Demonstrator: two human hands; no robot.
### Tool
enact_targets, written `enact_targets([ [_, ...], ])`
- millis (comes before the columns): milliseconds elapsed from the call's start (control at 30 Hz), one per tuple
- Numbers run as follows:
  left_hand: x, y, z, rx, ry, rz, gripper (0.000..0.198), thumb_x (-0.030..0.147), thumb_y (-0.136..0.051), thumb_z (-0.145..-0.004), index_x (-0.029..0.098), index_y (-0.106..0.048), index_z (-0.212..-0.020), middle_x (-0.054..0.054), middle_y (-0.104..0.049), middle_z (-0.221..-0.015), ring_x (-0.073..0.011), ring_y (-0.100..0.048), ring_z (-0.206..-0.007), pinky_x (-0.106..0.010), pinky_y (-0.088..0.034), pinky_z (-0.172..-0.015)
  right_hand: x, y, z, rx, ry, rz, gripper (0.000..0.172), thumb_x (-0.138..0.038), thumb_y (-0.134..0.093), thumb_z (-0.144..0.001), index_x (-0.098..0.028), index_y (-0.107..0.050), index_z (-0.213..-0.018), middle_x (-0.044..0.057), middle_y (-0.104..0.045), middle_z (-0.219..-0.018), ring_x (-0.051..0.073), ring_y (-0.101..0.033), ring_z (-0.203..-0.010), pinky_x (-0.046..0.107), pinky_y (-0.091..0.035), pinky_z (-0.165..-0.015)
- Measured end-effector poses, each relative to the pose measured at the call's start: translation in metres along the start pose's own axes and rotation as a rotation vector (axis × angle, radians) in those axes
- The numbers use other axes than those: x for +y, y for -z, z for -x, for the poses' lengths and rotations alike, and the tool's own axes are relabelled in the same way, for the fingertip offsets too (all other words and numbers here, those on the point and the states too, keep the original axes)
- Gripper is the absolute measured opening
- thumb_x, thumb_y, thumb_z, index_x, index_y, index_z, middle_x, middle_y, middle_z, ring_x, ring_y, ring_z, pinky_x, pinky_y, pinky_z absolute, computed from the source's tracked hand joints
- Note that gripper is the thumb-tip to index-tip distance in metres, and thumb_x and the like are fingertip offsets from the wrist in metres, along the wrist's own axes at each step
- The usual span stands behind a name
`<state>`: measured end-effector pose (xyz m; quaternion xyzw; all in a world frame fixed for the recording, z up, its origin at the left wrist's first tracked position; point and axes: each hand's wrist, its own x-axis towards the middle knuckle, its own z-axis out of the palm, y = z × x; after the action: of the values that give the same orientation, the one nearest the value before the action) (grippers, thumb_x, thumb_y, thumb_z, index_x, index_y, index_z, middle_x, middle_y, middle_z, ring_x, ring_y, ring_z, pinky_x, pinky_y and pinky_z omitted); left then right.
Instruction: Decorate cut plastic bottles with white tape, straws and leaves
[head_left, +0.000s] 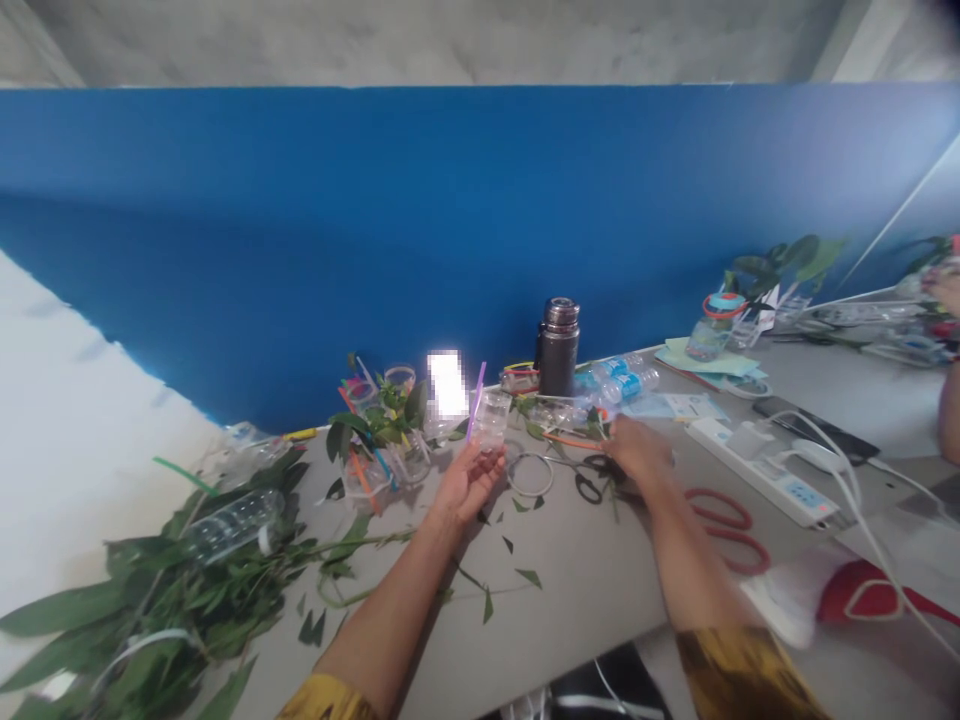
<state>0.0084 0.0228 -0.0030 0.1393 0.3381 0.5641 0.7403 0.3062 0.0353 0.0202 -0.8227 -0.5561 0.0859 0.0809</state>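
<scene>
In the head view my left hand [474, 482] has its fingers curled at the base of a clear plastic cup [493, 420]. A purple straw [477, 402] stands upright against the cup's left side. My right hand [639, 450] is lowered to the table with its fingers bent together; what lies in them is hidden. An orange straw [571, 441] runs up to those fingertips. Black-handled scissors [589, 487] lie just left of that hand, partly behind it. Between my hands is a pale ring [530, 475], with cut leaf pieces [529, 577] scattered nearer me.
Leafy branches and a clear bottle [236, 525] cover the left side. Cups with leaves and straws [382, 440] stand behind. A dark thermos [559, 347] and water bottles [628, 384] are at the back. Right are red-handled scissors [731, 530], a power strip [761, 470] and cables.
</scene>
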Motion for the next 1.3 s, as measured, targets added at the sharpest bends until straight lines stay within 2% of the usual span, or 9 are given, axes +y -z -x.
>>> enact_targets([
  [200, -0.002, -0.001, 0.001, -0.002, -0.007, 0.006, 0.010, 0.016, -0.063, -0.103, 0.011, -0.071, -0.107, -0.014, -0.078, -0.091, -0.0204, -0.078, -0.082, -0.028, -0.066, -0.069, 0.004, -0.010, 0.005, -0.053, 0.076, 0.041, 0.034, -0.018, -0.056, -0.097, -0.019, -0.078, -0.123, 0.020, -0.080, -0.121, 0.034, -0.077, -0.116, 0.037, -0.054, -0.091],
  [400, -0.003, 0.002, -0.001, -0.018, 0.000, -0.005, 0.008, 0.017, -0.068, -0.100, 0.013, -0.071, -0.106, -0.012, -0.077, -0.090, -0.0215, -0.078, -0.086, -0.029, -0.065, -0.071, 0.008, -0.004, 0.015, -0.145, 0.184, 0.053, 0.040, -0.014, -0.056, -0.091, -0.016, -0.078, -0.124, 0.020, -0.080, -0.123, 0.033, -0.076, -0.116, 0.034, -0.052, -0.086],
  [500, -0.004, 0.004, -0.004, -0.021, 0.000, 0.008, 0.009, 0.017, -0.067, -0.100, 0.013, -0.071, -0.107, -0.014, -0.078, -0.092, -0.0224, -0.078, -0.086, -0.030, -0.064, -0.071, 0.016, 0.001, 0.024, -0.158, 0.249, -0.038, 0.043, -0.014, -0.062, -0.085, -0.018, -0.077, -0.125, 0.017, -0.082, -0.114, 0.031, -0.078, -0.106, 0.031, -0.050, -0.079],
  [600, -0.005, 0.006, -0.006, -0.032, 0.012, 0.025, 0.010, 0.019, -0.067, -0.101, 0.012, -0.072, -0.107, -0.015, -0.078, -0.093, -0.0231, -0.078, -0.087, -0.031, -0.064, -0.072, 0.015, 0.004, 0.033, -0.149, 0.357, -0.281, 0.035, -0.023, -0.066, -0.085, -0.019, -0.077, -0.117, 0.009, -0.082, -0.090, 0.025, -0.076, -0.083, 0.029, -0.047, -0.070],
  [667, -0.005, 0.007, -0.007, -0.054, 0.022, 0.036, 0.012, 0.022, -0.066, -0.102, 0.012, -0.072, -0.107, -0.015, -0.078, -0.093, -0.0230, -0.078, -0.087, -0.032, -0.064, -0.074, 0.001, 0.005, 0.037, -0.153, 0.438, -0.542, 0.027, -0.037, -0.065, -0.089, -0.019, -0.076, -0.106, 0.004, -0.076, -0.074, 0.020, -0.068, -0.066, 0.028, -0.045, -0.064],
  [733, -0.004, 0.007, -0.007, -0.086, 0.025, 0.051, 0.014, 0.024, -0.065, -0.103, 0.013, -0.072, -0.107, -0.014, -0.078, -0.097, -0.0226, -0.078, -0.089, -0.032, -0.065, -0.076, -0.025, 0.006, 0.039, -0.129, 0.517, -0.873, 0.031, -0.049, -0.066, -0.089, -0.019, -0.073, -0.095, 0.003, -0.074, -0.073, 0.017, -0.063, -0.061, 0.028, -0.045, -0.060],
  [900, -0.001, 0.009, -0.005, -0.147, 0.031, 0.091, 0.020, 0.031, -0.064, -0.105, 0.012, -0.071, -0.105, -0.018, -0.079, -0.107, -0.0259, -0.080, -0.101, -0.034, -0.067, -0.082, -0.098, 0.006, 0.041, -0.127, 0.496, -1.310, 0.043, -0.063, -0.069, -0.084, -0.020, -0.068, -0.077, 0.001, -0.066, -0.062, 0.013, -0.053, -0.050, 0.026, -0.041, -0.050],
  [1133, -0.006, 0.014, -0.012, -0.098, -0.045, 0.032, 0.018, 0.020, -0.078, -0.094, 0.013, -0.074, -0.110, -0.017, -0.080, -0.110, -0.0288, -0.079, -0.108, -0.039, -0.066, -0.095, -0.136, -0.010, 0.047, -0.136, 0.508, -1.375, 0.039, -0.055, -0.078, -0.075, -0.021, -0.070, -0.090, 0.001, -0.070, -0.068, 0.021, -0.067, -0.061, 0.033, -0.056, -0.060],
  [1300, -0.010, 0.010, -0.013, -0.098, -0.123, -0.005, 0.022, 0.018, -0.087, -0.086, 0.015, -0.075, -0.104, -0.010, -0.082, -0.099, -0.0218, -0.079, -0.090, -0.031, -0.066, -0.085, -0.140, -0.026, 0.046, -0.010, 0.549, -1.266, 0.036, -0.041, -0.074, -0.078, -0.022, -0.068, -0.108, -0.002, -0.069, -0.074, 0.020, -0.068, -0.066, 0.032, -0.056, -0.064],
])
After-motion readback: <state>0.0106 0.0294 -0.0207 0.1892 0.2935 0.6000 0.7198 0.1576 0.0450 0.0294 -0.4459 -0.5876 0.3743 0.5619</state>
